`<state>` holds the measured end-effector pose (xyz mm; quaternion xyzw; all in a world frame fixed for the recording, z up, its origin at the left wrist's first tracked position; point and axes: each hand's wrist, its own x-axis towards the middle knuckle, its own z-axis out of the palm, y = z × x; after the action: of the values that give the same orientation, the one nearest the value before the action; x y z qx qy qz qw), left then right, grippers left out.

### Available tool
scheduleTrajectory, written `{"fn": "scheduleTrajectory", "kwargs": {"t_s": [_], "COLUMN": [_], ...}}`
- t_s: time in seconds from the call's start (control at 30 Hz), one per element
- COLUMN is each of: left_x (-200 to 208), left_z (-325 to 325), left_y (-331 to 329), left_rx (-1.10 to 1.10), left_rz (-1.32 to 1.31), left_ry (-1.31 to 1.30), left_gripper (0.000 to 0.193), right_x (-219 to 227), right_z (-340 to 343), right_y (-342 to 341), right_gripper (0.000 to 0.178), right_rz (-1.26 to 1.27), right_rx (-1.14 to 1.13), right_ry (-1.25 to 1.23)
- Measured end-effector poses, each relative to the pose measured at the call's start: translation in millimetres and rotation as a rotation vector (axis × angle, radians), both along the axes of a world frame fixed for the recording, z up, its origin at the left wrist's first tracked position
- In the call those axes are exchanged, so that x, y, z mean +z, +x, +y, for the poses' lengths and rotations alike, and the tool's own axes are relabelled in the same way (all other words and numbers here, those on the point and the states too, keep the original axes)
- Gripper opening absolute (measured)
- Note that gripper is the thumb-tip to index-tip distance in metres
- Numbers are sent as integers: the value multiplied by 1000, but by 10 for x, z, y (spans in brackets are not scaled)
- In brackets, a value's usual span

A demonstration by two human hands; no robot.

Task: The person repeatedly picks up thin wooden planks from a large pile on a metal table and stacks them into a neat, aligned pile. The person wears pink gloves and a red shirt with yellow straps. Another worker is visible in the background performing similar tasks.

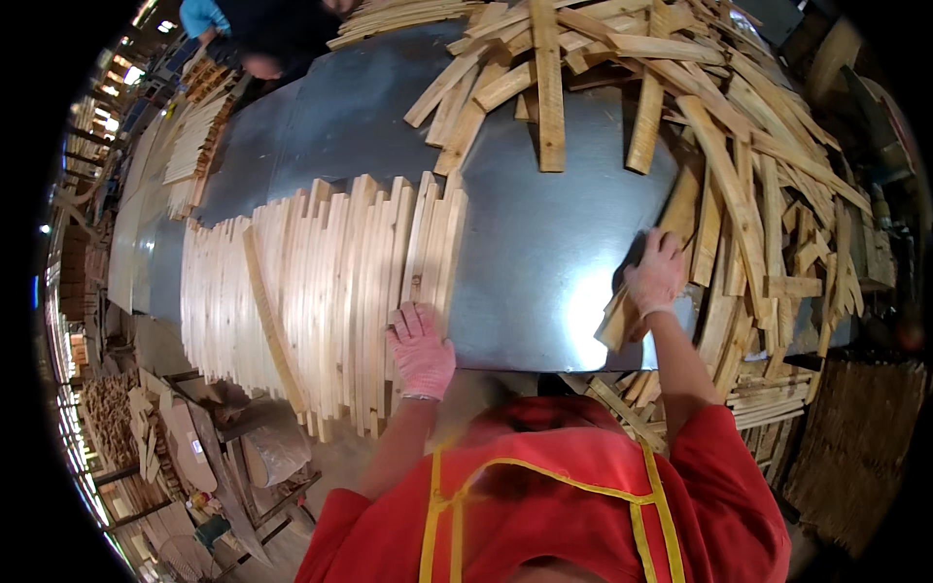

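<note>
My left hand, in a pink glove, lies with its fingers stretched out on the near ends of the last strips at the right side of a row of pale wooden strips. These strips lie side by side, pointing away from me. One darker strip rests slantwise on top of them. My right hand, gloved as well, is closed round a wooden slat at the left edge of a loose heap of slats. Part of that slat is hidden by the hand.
The grey metal tabletop shines between row and heap. A smaller stack of strips stands far left. At the back, another person in dark clothing is beside the table. A wooden stand and wood piles are lower left.
</note>
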<state>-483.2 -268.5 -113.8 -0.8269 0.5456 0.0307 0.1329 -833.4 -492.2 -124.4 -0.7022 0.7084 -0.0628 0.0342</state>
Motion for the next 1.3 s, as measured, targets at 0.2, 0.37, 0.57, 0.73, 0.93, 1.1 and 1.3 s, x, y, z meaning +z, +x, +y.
{"fn": "scheduleTrajectory", "kwargs": {"t_s": [0.2, 0.37, 0.57, 0.73, 0.93, 1.1, 1.3], "left_x": [62, 215, 338, 1379, 961, 536, 455], "left_z": [221, 147, 426, 564, 792, 966, 548], "left_y": [55, 93, 500, 130, 851, 1416, 710], "left_rx": [-133, -188, -284, -690, -61, 276, -75], "left_rz": [82, 72, 395, 70, 349, 330, 143], "left_ry": [-135, -148, -186, -397, -201, -384, -244], "left_gripper": [79, 78, 77, 52, 24, 30, 75], "right_x": [41, 174, 402, 758, 1016, 663, 512], "right_z": [1272, 1603, 1832, 1951, 1089, -227, -1433], "right_y": [11, 184, 662, 1215, 1383, 461, 580], "right_gripper": [84, 91, 100, 52, 38, 63, 88], "right_rz": [-47, -310, -528, -341, -414, -280, -239], "right_rx": [266, 25, -68, 831, 750, 274, -40], "right_ry": [184, 265, 474, 266, -418, -240, 40]}}
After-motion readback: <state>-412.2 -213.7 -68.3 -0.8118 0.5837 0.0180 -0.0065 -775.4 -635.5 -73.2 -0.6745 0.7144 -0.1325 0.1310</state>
